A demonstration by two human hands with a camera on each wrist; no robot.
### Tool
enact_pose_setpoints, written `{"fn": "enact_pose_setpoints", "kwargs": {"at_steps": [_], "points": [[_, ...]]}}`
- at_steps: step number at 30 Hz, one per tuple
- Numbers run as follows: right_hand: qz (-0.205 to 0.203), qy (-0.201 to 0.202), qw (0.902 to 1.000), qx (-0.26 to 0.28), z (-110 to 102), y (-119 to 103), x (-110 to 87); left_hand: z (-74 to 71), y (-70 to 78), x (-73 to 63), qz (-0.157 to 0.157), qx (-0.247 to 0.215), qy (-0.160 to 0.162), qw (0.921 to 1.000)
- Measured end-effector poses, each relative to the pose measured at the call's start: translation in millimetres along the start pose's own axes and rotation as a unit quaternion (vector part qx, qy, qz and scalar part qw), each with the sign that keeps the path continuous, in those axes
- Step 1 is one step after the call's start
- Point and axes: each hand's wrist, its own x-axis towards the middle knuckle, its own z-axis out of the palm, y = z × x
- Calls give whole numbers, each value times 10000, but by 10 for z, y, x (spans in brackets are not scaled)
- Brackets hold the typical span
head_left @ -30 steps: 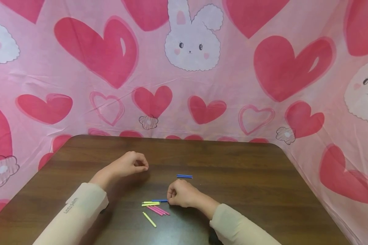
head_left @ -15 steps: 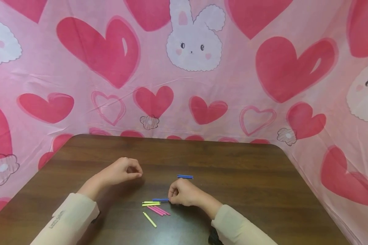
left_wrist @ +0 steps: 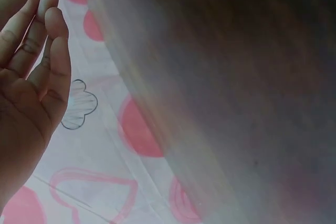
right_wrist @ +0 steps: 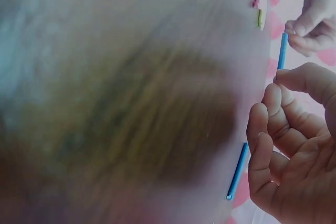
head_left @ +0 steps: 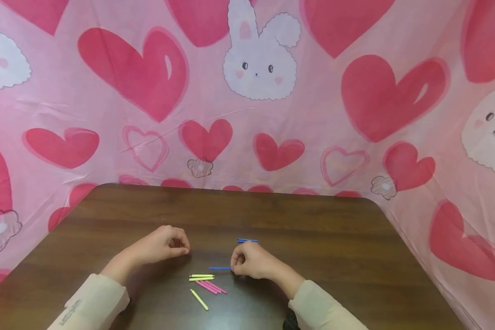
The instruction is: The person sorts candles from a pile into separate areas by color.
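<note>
Between thumb and fingertip, my right hand pinches one end of a thin blue stick. This stick points leftward, toward the other hand. My left hand is held over the table to the left, fingers loosely bent and holding nothing. In the left wrist view that hand shows a bare palm. Just beyond my right hand, two more blue sticks lie side by side, partly covered by it. Closer to me are two yellow sticks, several pink sticks and a single yellow stick.
A dark brown wooden table carries everything. Behind it and at both sides hangs a pink cloth printed with hearts and rabbits. The wrist views are partly blurred by the near table surface.
My left hand has come nearer to me and slightly left. The pinched blue stick has shifted a little right, away from the yellow sticks, together with my right hand.
</note>
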Motion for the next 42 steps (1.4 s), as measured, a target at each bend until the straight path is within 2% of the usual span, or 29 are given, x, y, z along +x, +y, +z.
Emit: {"fn": "enact_pose_setpoints", "kwargs": {"at_steps": [8,14,29,33,42], "points": [[-128,97,9997,-202,-56,48,22,80,61,-67,90,91,-115,9999],[-161,201,9993,-263,-107,86,31,132,97,-59,206,76,-212,9995],[-144,515,9985,-147,-329,187,90,184,132,47,79,-165,-916,9956],[-117,646,9977,-140,-386,252,117,193,132,67,135,-176,-1026,9945],[-27,978,9950,-197,-446,395,172,220,118,83,-82,-260,-1218,9922]]}}
